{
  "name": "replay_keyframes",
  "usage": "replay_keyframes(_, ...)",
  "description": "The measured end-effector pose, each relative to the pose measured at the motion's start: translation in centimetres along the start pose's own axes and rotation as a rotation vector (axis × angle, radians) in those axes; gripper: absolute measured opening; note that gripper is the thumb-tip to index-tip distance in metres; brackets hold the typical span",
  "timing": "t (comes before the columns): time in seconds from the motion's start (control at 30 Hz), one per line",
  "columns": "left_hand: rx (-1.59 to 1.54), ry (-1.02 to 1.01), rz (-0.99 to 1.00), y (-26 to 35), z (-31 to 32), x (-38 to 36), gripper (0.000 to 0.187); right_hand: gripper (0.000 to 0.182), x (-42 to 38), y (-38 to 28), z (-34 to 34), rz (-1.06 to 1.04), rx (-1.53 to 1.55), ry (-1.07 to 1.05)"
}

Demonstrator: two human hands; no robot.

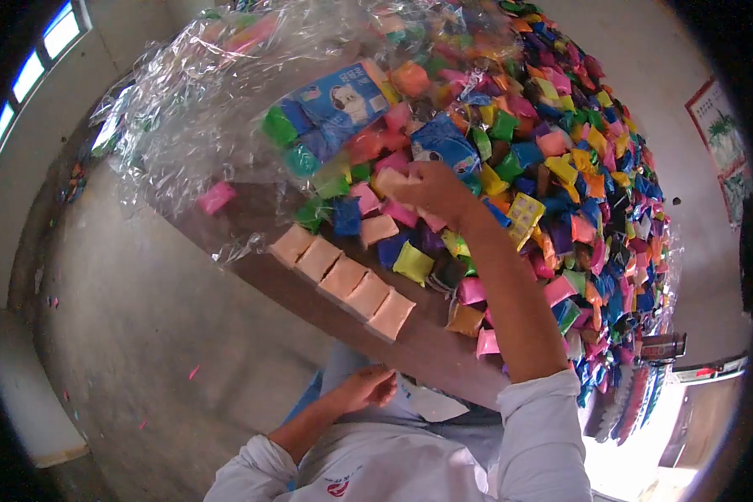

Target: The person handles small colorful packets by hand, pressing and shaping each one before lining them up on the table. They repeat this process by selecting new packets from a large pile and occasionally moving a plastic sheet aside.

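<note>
Taking the middle of the view as the clock's centre, the left hand [370,390] lies nearest, at 6 o'clock over the lap, its fingers curled in together. Beyond it the brown tabletop [443,355] shows a bare strip at 5 o'clock, its edge slanting from 9 to 5 with open floor [184,326] outside it at 8.

Around 7 to 8, along that edge, lies a row of five peach packets [343,277]: flat, squarish, softly puffed, set side by side in a neat diagonal. Another peach packet [379,230] lies just behind, near the centre.

At 1 o'clock the right hand [427,191] has its fingers at a pale packet [389,181]; I cannot tell whether they are clamped on it. Multicoloured packets [594,167] crowd 1 to 4, leaving little room, while crumpled clear film [176,109] spreads over 10 to 12.
</note>
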State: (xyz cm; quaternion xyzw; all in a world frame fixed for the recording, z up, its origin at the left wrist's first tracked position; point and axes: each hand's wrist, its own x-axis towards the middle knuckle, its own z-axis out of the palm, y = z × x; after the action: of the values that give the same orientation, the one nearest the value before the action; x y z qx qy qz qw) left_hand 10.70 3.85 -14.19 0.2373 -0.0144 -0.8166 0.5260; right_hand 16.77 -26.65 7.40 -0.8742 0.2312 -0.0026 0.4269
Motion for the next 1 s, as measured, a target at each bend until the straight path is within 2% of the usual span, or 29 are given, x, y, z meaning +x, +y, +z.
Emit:
replay_keyframes(0.13, 0.038, 0.012, 0.009, 0.5, 0.9, -0.5, 0.028, 0.05, -0.4, 1.3, 3.2, -0.102, -0.228, 0.077)
replay_keyframes(0.2, 0.048, 0.038, 0.01, 0.6, 1.1, -0.6, 0.028, 0.058, -0.3, 1.2, 4.6, -0.145, -0.548, 0.067)
replay_keyframes(0.33, 0.068, 0.02, 0.016, 0.6, 1.1, -0.6, 0.029, 0.056, -0.7, -0.4, 5.4, -0.175, -0.654, 0.047)
replay_keyframes(0.4, 0.092, 0.036, 0.016, 0.6, 0.8, -0.3, 0.029, 0.052, -0.3, 0.3, 6.0, -0.18, -0.735, 0.127)
replay_keyframes(0.5, 0.058, 0.035, -0.01, 0.3, 0.3, -0.4, 0.029, 0.046, 0.4, 2.8, 5.9, -0.24, -0.658, 0.156)
replay_keyframes(0.63, 0.065, 0.059, 0.011, -0.1, 0.1, -0.6, 0.029, 0.042, -5.3, -0.1, 2.6, -0.269, -0.498, 0.304)
replay_keyframes(0.7, 0.077, 0.049, 0.002, -0.2, 0.2, -1.0, 0.029, 0.04, -10.4, -1.2, 1.0, -0.5, -0.427, 0.428)
replay_keyframes(0.73, 0.111, 0.112, 0.015, 0.2, 0.5, -1.2, 0.029, 0.04, -13.1, -0.8, 0.6, -0.461, -0.427, 0.433)
replay_keyframes(0.8, 0.147, 0.144, -0.023, 0.2, 1.7, -1.4, 0.028, 0.042, -19.2, 0.3, -0.2, -0.084, -0.162, 0.376)
replay_keyframes(0.87, 0.264, 0.302, 0.084, 0.3, 2.9, -1.4, 0.029, 0.041, -24.7, 1.2, -0.1, 0.132, -0.257, 0.355)
replay_keyframes(1.0, 0.466, 0.334, 0.034, -0.6, 3.3, 0.2, 0.032, 0.04, -33.6, 6.0, 3.5, 0.255, -0.278, 0.427)
